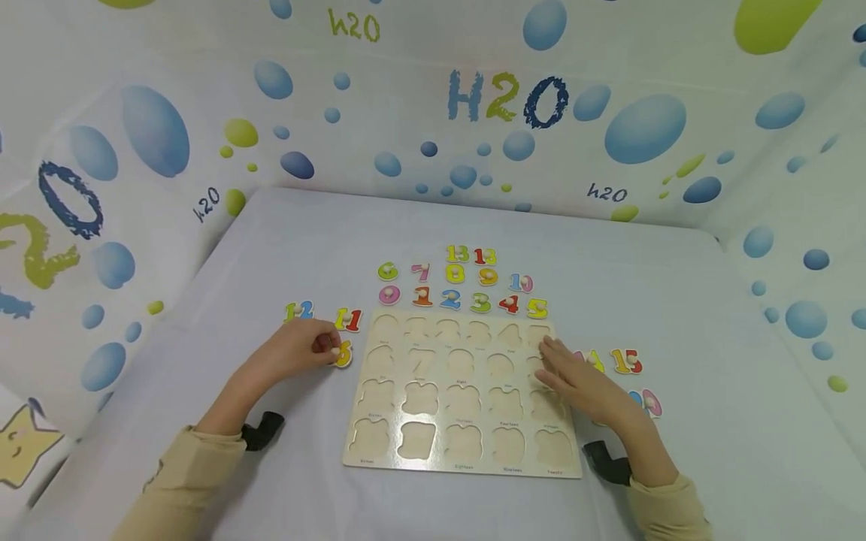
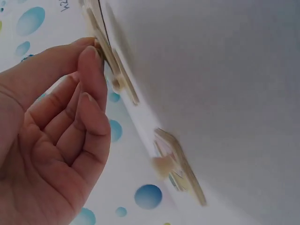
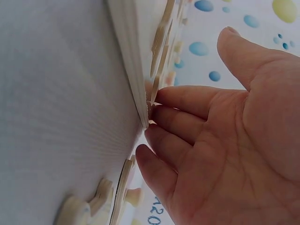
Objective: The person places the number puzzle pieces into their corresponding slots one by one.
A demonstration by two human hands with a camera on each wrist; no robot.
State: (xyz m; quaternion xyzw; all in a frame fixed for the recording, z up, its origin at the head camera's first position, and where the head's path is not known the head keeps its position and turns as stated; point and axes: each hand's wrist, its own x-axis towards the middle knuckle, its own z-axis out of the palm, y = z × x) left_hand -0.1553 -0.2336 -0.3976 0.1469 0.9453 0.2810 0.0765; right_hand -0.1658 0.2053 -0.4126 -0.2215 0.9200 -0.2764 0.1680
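Note:
My left hand [image 1: 301, 350] pinches a yellow number piece [image 1: 345, 355] by its small knob, just left of the wooden puzzle board [image 1: 433, 422]. In the left wrist view, the thumb and forefinger of the left hand [image 2: 58, 126] meet at the piece while the other fingers curl inward. Straight fingers of my right hand [image 1: 587, 385] lie over the board's right edge. The right wrist view shows the right hand [image 3: 211, 145] with fingertips at the board's edge [image 3: 133, 70] and the thumb spread. Numeral-shaped recesses in the board hold no pieces.
Several knobbed number pieces stand in rows behind the board, including a blue 2 [image 1: 450, 299] and a green 3 [image 1: 481, 303]. At left lie a 12 [image 1: 300, 310] and an 11 [image 1: 349, 320]; a 15 [image 1: 626, 361] and others sit at right. A printed curtain [image 1: 379, 90] hangs behind.

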